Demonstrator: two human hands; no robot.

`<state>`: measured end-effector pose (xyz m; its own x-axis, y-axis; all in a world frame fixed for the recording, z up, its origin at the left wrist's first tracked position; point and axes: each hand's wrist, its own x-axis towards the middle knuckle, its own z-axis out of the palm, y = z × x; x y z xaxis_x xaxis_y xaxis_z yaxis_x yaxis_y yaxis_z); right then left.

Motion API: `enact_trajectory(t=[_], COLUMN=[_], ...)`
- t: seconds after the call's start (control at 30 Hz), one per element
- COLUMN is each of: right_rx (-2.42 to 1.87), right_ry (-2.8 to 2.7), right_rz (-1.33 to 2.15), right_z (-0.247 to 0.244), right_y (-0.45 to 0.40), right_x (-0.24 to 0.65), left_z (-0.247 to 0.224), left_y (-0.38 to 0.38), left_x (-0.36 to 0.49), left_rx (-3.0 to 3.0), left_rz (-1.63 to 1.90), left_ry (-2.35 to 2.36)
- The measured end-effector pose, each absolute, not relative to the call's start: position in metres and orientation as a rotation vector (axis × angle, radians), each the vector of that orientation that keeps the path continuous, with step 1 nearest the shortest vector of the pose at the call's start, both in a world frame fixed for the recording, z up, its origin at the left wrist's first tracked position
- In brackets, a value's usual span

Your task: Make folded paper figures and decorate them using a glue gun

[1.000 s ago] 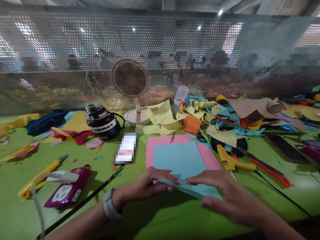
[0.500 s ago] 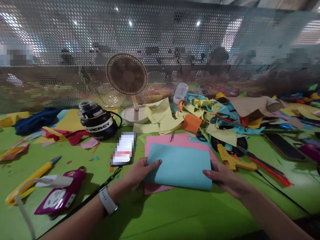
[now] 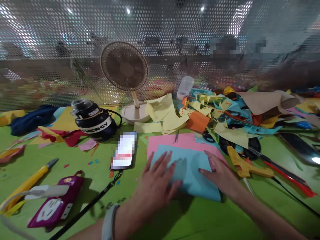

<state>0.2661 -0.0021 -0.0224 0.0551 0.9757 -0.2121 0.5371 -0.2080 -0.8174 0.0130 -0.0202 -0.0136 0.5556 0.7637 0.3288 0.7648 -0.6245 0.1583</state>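
Observation:
A folded light-blue sheet (image 3: 192, 170) lies on top of a pink sheet (image 3: 175, 140) on the green table. My left hand (image 3: 160, 180), with a pale watch band at the wrist, is spread with fingers apart over the blue sheet's left part. At the sheet's right edge, my right hand (image 3: 220, 173) rests with thumb and fingers apart, the thumb on the blue paper. Small tweezers (image 3: 176, 136) lie at the pink sheet's back edge.
A phone (image 3: 124, 150), a black jug (image 3: 95, 121) and a fan (image 3: 125, 68) stand left and behind. Paper scraps (image 3: 200, 113) are heaped at the back. Right are a yellow glue gun (image 3: 246, 165) and a red cutter (image 3: 287, 175); a purple device (image 3: 57, 201) lies left.
My left hand has let go of the blue sheet's left edge and moved right, flat over it. My right hand's fingers have spread at the right edge. The view has shifted slightly.

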Motion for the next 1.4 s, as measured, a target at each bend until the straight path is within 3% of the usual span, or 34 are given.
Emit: enact_trajectory(t=[0.17,0.63,1.03,1.4], right_rx=[-1.863,-1.86,-1.939,-1.911], right_ry=[-1.739,-2.009,-1.924,-1.941], right_rz=[0.854,0.392,0.583,0.554], right_z=[-0.016,-0.021,-0.016,-0.018], right_y=[-0.004,0.0,0.003,0.003], right_x=[0.264,0.272,0.277,0.278], left_z=[-0.032,-0.04,-0.037,-0.036], left_y=[-0.03,-0.005,-0.002,0.001], left_x=[0.026,0.028,0.025,0.025], left_rx=[-2.967,-3.041,-3.088,-3.026], left_rz=[-0.419,-0.388,-0.346,-0.317], left_ry=[-1.241,-1.334,-1.301,-1.219])
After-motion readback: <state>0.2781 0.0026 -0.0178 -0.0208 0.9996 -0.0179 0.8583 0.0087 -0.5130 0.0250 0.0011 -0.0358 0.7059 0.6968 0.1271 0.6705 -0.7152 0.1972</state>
